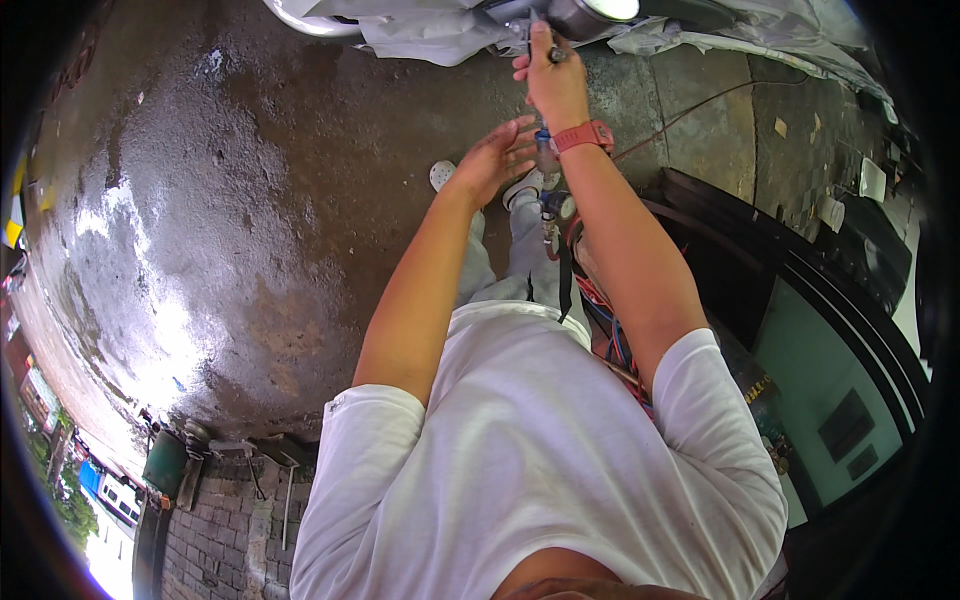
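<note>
My right hand (551, 80) reaches far forward with a red watch on its wrist. It grips a thin dark tool (541, 38) whose tip meets a round grey metal part (585, 14) at the top edge. My left hand (494, 158) hangs lower, palm open, fingers spread, holding nothing. It is close to a small blue-and-clear fitting (543, 140) beside the right wrist. A white plastic sheet (420, 30) drapes around the metal part.
Wet dark concrete floor (200, 230) fills the left side. My grey trousers and white shoes (442, 174) stand below the hands. Red and blue hoses (605, 320) hang at my right hip. A dark-framed glass panel (800, 330) lies to the right, a brick wall (220, 530) behind me.
</note>
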Available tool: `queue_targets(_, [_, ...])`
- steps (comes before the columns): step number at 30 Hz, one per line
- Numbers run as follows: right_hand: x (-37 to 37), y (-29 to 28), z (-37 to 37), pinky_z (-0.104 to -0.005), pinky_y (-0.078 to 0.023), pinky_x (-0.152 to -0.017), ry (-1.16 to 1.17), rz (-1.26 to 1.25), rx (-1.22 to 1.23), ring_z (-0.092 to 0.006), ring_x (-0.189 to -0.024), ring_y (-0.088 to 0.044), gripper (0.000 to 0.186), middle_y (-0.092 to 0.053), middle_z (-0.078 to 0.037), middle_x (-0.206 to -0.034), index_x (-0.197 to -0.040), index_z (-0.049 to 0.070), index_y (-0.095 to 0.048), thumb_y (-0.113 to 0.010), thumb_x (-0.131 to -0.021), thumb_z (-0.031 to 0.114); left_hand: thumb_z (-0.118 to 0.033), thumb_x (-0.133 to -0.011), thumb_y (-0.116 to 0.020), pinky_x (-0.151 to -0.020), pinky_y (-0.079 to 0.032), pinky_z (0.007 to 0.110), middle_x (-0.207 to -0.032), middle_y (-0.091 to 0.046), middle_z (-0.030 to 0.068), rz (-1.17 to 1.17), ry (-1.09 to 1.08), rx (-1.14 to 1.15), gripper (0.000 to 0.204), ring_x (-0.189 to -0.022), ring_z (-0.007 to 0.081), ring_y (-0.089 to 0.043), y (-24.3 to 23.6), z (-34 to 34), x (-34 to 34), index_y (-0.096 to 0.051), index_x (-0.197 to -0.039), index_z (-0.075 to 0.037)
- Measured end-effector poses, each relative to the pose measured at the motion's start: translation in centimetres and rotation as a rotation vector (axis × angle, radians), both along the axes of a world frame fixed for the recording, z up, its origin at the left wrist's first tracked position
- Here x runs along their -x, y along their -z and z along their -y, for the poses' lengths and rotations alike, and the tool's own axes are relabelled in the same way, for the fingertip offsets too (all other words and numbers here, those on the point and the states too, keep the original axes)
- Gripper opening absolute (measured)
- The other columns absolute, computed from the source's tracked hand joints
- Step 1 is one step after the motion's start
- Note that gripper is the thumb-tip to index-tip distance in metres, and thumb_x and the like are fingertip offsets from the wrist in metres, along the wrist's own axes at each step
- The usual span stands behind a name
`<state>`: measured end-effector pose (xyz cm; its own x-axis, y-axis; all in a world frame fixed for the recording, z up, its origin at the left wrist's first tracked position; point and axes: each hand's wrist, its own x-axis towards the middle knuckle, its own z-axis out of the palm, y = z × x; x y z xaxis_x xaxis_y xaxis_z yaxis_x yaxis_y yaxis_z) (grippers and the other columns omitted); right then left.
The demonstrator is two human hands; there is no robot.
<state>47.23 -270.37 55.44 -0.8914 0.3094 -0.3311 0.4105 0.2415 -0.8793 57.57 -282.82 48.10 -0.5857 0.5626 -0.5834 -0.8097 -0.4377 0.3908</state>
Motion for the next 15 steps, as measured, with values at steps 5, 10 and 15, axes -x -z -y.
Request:
queue_targets(5, [0.5,-2.3,-4.2,-0.0271,-0.049,-0.043,0.072,-0.025,0.003,-0.0135,-0.068,-0.071,0.062,-0.074,-0.011,-0.084,-0.121,-0.001,-0.065,-0.049,-0.106,0.056,-0.056,-0.104,-0.056,-0.113,-0.041,0.042,-0.147,-0.058,0.0091,0.007,0.094,0.295,0.067,-0.131,0.023,-0.056,4.5,6.7,-5.1,-0.049,-0.153,-0.01])
queue_targets(10, [1.0,-5.7,-10.0,-0.0275,-0.049,-0.042,0.136,-0.121,0.045,-0.0134,-0.066,-0.071,0.06,-0.074,-0.011,-0.084,-0.116,-0.003,-0.065,-0.051,-0.106,0.055,-0.051,-0.104,-0.057,-0.115,-0.041,0.043,-0.149,-0.057,0.0105,0.226,0.098,0.628,0.061,-0.133,0.025,-0.056,9.9,17.5,-15.6,-0.051,-0.15,-0.011])
queue_targets(15, [2.3,-9.2,-16.0,-0.031,-0.047,-0.043,0.195,-0.124,0.001,-0.0184,-0.068,-0.072,0.062,-0.075,-0.013,-0.084,-0.11,-0.002,-0.067,-0.043,-0.108,0.055,-0.047,-0.1,-0.066,-0.089,-0.055,0.036,-0.121,-0.071,0.0099,0.33,0.274,1.099,0.054,-0.103,0.0216,-0.07,12.7,26.3,-27.4,-0.065,-0.135,-0.006])
